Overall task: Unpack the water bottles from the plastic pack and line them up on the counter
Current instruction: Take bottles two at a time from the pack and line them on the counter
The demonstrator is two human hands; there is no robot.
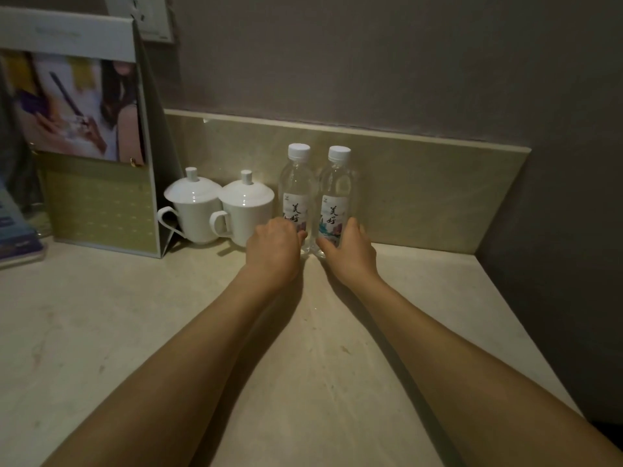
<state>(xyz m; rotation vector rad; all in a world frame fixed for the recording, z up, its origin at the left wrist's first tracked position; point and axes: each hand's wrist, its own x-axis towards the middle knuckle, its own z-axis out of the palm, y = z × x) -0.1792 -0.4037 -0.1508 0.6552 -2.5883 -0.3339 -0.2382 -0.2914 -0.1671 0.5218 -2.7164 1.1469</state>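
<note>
The counter [101, 332] was bounded at the back by a low stone upstand [421, 183] and on the right by a wall, where its edge ran diagonally toward the lower right; broad bare surface was left in front of the hands and to the right of the bottles. To the left, room was taken by two lidded white cups [219, 207], set just beside each other, and by an upright printed display stand [87, 136]. Two clear water bottles were stood upright and just beside each other near the upstand, the left bottle [296, 183] next to the nearer cup and the right bottle [337, 187] beside it. Their bases were largely hidden behind the hands, and the dim light left the lower label prints hard to read. At the far left edge, a bluish item was cut off and could not be identified. The left hand [274, 247] was curled round the lower part of the left bottle, its fingertips mostly concealed. The right hand [349, 251] was wrapped round the lower part of the right bottle, thumb in front of the label.
</note>
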